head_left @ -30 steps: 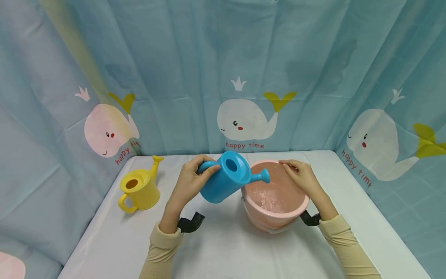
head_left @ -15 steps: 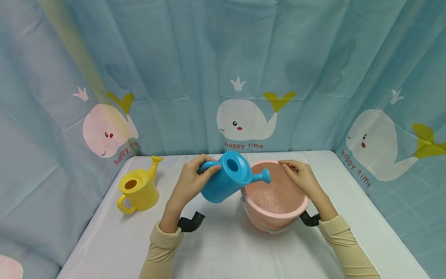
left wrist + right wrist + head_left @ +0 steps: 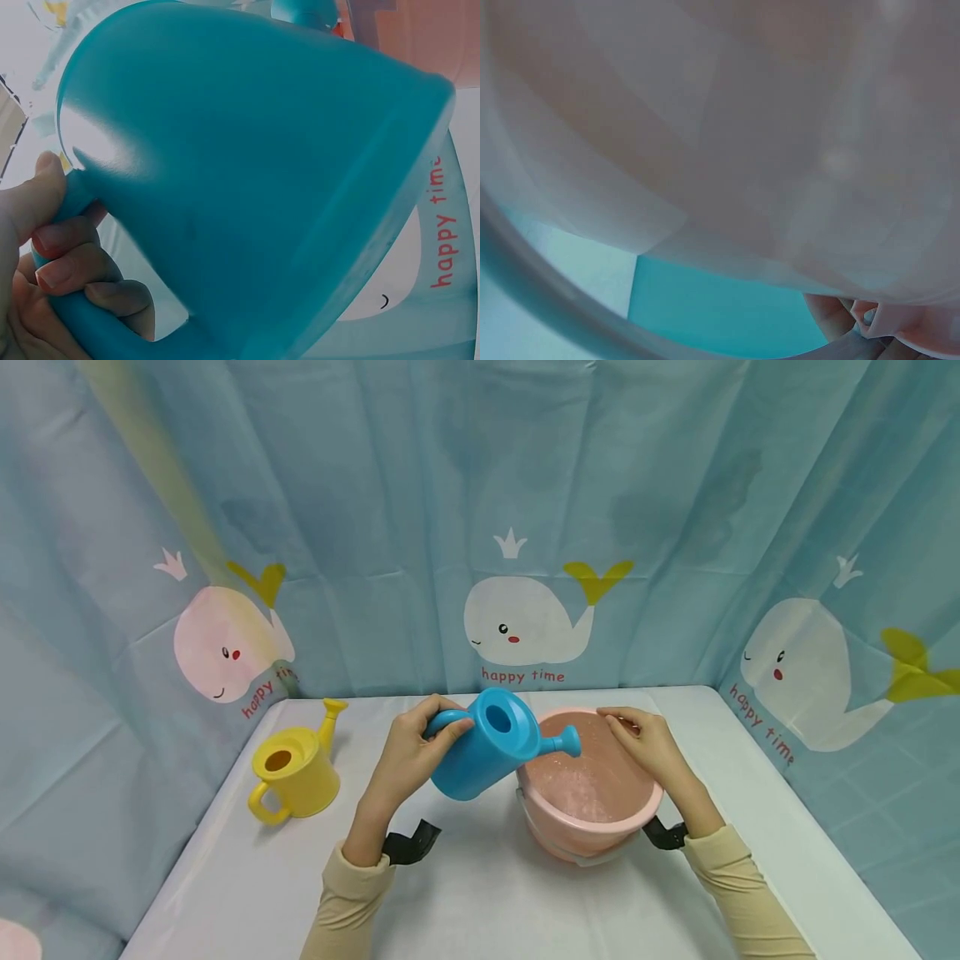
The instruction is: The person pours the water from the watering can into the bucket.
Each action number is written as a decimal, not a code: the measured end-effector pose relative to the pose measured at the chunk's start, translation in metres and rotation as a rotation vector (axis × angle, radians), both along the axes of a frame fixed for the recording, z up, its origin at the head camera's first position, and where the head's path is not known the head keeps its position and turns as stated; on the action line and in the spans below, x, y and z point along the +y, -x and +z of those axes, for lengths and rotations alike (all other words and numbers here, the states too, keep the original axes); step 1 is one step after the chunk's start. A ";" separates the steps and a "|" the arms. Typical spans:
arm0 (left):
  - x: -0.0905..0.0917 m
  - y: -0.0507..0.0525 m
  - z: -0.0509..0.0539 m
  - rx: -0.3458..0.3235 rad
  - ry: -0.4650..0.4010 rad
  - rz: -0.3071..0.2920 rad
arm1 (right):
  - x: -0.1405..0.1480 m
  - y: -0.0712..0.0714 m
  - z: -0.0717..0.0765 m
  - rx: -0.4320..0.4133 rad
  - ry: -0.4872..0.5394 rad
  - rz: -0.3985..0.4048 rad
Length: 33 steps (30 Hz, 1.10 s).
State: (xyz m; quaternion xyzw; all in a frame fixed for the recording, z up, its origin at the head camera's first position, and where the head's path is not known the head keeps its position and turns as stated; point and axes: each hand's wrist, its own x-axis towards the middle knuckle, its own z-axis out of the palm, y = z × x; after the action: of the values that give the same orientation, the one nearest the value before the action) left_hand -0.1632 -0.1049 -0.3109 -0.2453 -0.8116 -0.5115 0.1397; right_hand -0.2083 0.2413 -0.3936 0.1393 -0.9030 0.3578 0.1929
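From where I stand, a blue watering can [image 3: 480, 758] is up in the person's left hand [image 3: 412, 745], tipped to the right above the worktop [image 3: 465, 902]. The fingers are curled round the blue handle [image 3: 446, 718], with the thumb laid along its upper end. The spout [image 3: 561, 743] points right, its wide tip over the opening of a pink bucket [image 3: 596, 827], nearer the bucket's left side. I can't make out whether any water is coming from the tip.

The bucket sits upright on the worktop, to the right of the can; its inside glistens toward the bottom. A white handle [image 3: 596, 861] hangs down against its near side. The right hand [image 3: 642, 739] pinches the far right part of the bucket's rim, and the right wrist view shows fingertips by a small lug [image 3: 868, 315] on the outside.

Well to the left, a yellow watering can [image 3: 303, 781] stands upright on the worktop, its spout angled up and away from the person. Both arms wear cream sleeves [image 3: 348, 893], with a black band [image 3: 412, 843] at each wrist. Behind everything hangs a blue curtain [image 3: 360, 485] printed with white whales [image 3: 517, 622] and the words "happy time".
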 end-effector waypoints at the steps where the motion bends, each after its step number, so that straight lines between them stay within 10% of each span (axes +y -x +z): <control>1: 0.001 -0.003 0.004 0.004 0.002 0.001 | 0.000 0.000 0.000 0.002 -0.002 0.002; 21: 0.002 -0.010 0.010 0.006 0.000 0.007 | 0.001 0.000 -0.001 0.004 0.005 -0.003; 33: -0.004 0.012 -0.017 0.019 -0.001 -0.008 | 0.000 0.000 -0.001 0.016 0.010 0.003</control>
State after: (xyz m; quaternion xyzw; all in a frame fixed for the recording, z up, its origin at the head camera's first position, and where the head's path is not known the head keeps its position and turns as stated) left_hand -0.1751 -0.1090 -0.3277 -0.2532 -0.8090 -0.5102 0.1455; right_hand -0.2078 0.2418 -0.3950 0.1426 -0.8993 0.3616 0.2004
